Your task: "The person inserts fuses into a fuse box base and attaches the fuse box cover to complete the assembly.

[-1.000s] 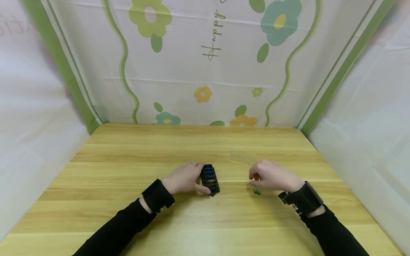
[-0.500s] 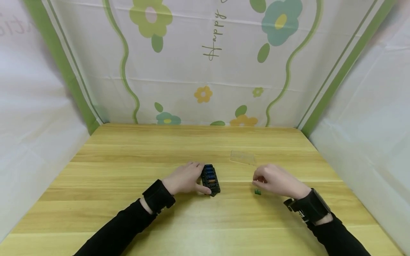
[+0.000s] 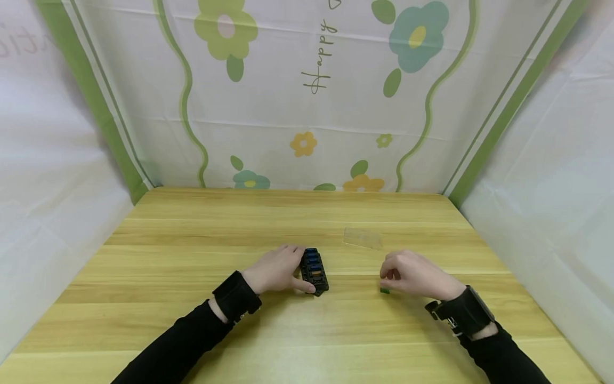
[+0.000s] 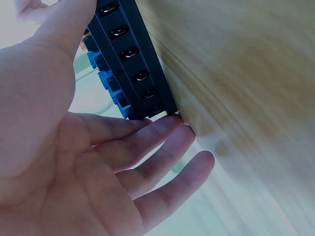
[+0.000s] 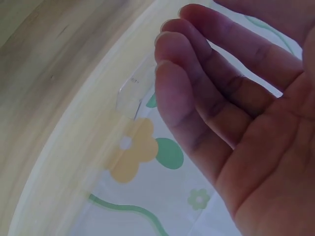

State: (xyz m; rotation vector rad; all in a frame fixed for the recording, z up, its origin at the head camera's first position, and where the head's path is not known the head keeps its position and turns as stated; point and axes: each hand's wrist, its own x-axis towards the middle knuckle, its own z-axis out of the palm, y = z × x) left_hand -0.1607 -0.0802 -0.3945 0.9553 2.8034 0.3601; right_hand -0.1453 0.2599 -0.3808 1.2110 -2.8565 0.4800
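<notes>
A black fuse box [image 3: 314,272] with blue and orange blade fuses in its top lies on the wooden table. My left hand [image 3: 278,269] grips it from the left, thumb at the near end and fingers at the far end. In the left wrist view, the side of the fuse box [image 4: 130,51] shows a row of slots. My right hand [image 3: 412,274] is bent down over a small green fuse [image 3: 385,291] on the table, its fingertips partly hiding it. In the right wrist view the fingers are bent, and neither the thumb tip nor the fuse shows, so the hold is unclear.
A clear plastic cover [image 3: 362,238] lies flat beyond my right hand. Printed cloth [image 3: 268,106] with flowers and lettering rises behind the table [image 3: 307,341] and along both sides.
My right hand has moved right and a little nearer, then down over the green fuse, covering more of it. My left hand keeps its hold on the fuse box.
</notes>
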